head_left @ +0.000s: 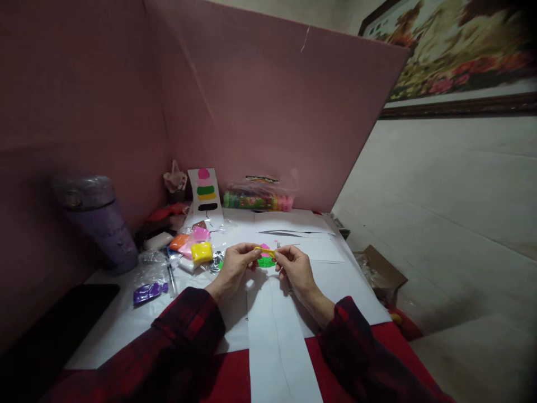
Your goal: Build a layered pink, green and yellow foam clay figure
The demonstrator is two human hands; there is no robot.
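A thin yellow strip of modelling clay [265,251] stretches between my two hands over the paper. My left hand [238,263] pinches its left end between thumb and fingers, and my right hand [296,268] pinches the other end. Below the strip, flattened green modelling clay [266,262] and pink modelling clay [265,247] show on a long white paper strip [277,341] with a drawn line running down it. The tines of a fork [278,245] stick up by my right fingers; whether that hand holds it too cannot be made out.
At the left lie several clay packets, among them a yellow packet [202,252] and a purple packet [150,293]. A purple bottle [103,229] stands far left. Behind are a card with coloured bands [206,193] and a pack of coloured tubes [258,200], against a pink partition [260,101].
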